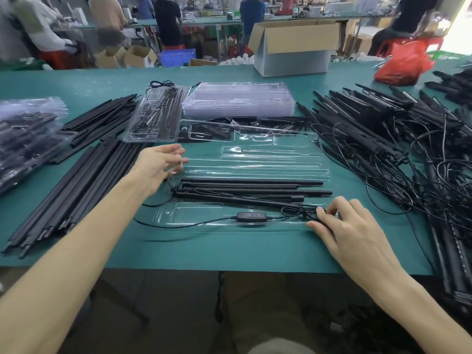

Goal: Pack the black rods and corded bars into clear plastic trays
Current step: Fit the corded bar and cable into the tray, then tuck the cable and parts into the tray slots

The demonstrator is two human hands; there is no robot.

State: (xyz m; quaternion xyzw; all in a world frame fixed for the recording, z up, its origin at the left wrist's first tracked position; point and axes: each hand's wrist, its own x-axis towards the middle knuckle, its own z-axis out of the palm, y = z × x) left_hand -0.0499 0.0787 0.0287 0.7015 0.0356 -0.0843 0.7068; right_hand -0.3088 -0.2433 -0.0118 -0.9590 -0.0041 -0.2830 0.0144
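Currently midway on one clear tray [255,159]: black rods [251,180] and a corded bar [245,198] laid in slots between the two sets of fingers, controller [249,217] near the right fingertips [320,212] and cord [298,210] under them, not yet tucked in; one packed tray [153,116] beyond the left fingertips [176,152], loose rod pile [76,180] and bar pile [383,129] outstanding. Slack left hand [155,167] at the tray edge, fingers apart; right hand [344,226] bent over the cord, fingertips on it. Unable to tell whether pinched or merely pressed.

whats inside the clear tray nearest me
Black rods lie in the clear tray, an inline controller and cord at its front. The right hand covers part of the cord.
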